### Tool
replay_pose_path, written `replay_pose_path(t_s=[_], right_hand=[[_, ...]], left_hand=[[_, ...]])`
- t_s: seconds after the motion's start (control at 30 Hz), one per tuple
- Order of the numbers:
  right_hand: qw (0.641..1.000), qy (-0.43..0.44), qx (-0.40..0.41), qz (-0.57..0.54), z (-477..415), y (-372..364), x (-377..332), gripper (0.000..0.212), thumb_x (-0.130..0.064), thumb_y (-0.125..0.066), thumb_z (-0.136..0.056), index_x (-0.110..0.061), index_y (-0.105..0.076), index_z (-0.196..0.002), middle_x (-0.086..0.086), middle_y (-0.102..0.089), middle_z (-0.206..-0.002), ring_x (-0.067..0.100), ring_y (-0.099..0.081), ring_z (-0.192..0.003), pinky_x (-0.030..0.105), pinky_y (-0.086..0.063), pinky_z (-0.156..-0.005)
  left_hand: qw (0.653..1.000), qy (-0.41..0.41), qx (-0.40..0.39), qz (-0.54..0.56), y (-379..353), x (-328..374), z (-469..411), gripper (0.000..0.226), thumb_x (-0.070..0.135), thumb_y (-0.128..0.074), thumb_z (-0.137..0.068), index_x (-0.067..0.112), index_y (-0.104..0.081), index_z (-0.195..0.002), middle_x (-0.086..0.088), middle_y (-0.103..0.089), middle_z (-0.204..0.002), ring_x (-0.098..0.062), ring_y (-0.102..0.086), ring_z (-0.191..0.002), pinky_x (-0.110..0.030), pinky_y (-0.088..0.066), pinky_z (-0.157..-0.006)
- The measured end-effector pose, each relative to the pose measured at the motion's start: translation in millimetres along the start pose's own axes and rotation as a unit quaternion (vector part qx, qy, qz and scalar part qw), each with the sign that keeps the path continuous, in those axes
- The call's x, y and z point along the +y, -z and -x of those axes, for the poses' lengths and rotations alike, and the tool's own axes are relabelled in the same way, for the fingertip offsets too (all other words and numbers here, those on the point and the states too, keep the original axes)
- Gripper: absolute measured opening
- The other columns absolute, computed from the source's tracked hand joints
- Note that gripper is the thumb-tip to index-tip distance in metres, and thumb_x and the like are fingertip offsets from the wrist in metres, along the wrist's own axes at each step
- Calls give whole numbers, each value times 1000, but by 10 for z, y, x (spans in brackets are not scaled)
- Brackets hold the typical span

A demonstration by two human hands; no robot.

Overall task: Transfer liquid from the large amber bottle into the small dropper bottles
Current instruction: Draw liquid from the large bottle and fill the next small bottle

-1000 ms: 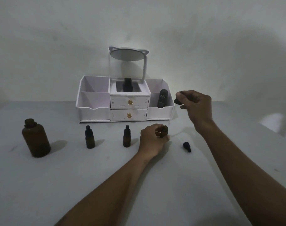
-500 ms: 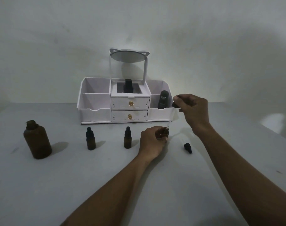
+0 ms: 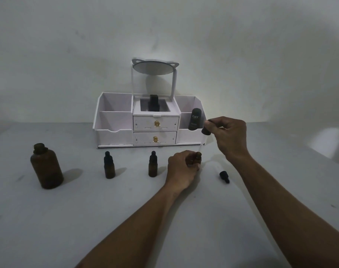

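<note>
- My left hand [image 3: 181, 169] wraps the open small dropper bottle [image 3: 197, 158] and pins it upright on the bench [image 3: 126, 219], just in front of the white organizer [image 3: 114, 132].
- My right hand [image 3: 227, 135] pinches the black bulb of the dropper [image 3: 205, 130], whose glass tube slants down with its tip at the bottle's mouth.
- I judge the step in hand is emptying the dropper into this bottle, so I want the tip inside the neck before I squeeze.
- I would squeeze slowly and keep the left grip firm, since a light bottle tips easily.
- The tube is faint against the dim bench; I cannot tell how much liquid it carries.
- The large amber bottle [image 3: 46, 167] stands uncapped far left, well apart from my hands.
- Two capped dropper bottles [image 3: 109, 167] wait between it and my left hand.
- A loose black cap [image 3: 224, 176] lies near my right forearm; I should not brush it.
</note>
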State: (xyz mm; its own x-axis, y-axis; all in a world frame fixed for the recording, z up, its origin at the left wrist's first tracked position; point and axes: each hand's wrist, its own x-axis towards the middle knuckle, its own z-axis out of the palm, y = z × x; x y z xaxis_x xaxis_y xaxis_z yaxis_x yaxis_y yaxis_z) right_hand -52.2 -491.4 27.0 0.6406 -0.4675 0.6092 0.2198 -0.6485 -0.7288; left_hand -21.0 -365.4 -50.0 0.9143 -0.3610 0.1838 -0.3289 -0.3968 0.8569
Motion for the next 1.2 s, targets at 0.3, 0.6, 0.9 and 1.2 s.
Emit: replay_pose_path(t_s=[0.3, 0.6, 0.9, 1.2], right_hand=[[1000, -17, 3, -19, -11, 3, 16, 16, -27, -77, -86, -14, -81, -94, -1, -78, -81, 12, -75, -78, 41, -61, -84], [998, 20, 23, -50, -59, 76, -314, 11, -26, -75, -88, -18, -79, -94, -1, -78, -84, 16, -75, -79, 39, -62, -81], [977, 41, -16, -209, 150, -466, -1048, 7, -14, -71, -90, -14, -74, -96, -15, -75, -74, 5, -74, -73, 19, -59, -70], [943, 45, -131, -303, 487, -1467, -1705, 10, -15, -70, -91, -17, -74, -100, -3, -78, -87, 16, -77, -85, 29, -62, -77]], left_hand=[[1000, 3, 1, 3, -11, -26, -21, 46, 21, -75, -85, 18, -63, -129, -1, -64, -131, -18, -60, -119, -35, -38, -112], [996, 20, -58, 63, 216, -44, 289, 62, 27, -78, -81, 29, -50, -136, 4, -58, -133, -13, -57, -114, -23, -46, -92], [993, 12, -113, 39, 1516, -347, 1132, 20, 32, -75, -81, 32, -70, -101, 11, -72, -99, -5, -69, -90, -25, -57, -84], [971, 98, 205, -75, 2882, -1152, 1311, 9, 35, -78, -77, 30, -73, -82, 16, -69, -81, 1, -62, -78, -14, -42, -69]])
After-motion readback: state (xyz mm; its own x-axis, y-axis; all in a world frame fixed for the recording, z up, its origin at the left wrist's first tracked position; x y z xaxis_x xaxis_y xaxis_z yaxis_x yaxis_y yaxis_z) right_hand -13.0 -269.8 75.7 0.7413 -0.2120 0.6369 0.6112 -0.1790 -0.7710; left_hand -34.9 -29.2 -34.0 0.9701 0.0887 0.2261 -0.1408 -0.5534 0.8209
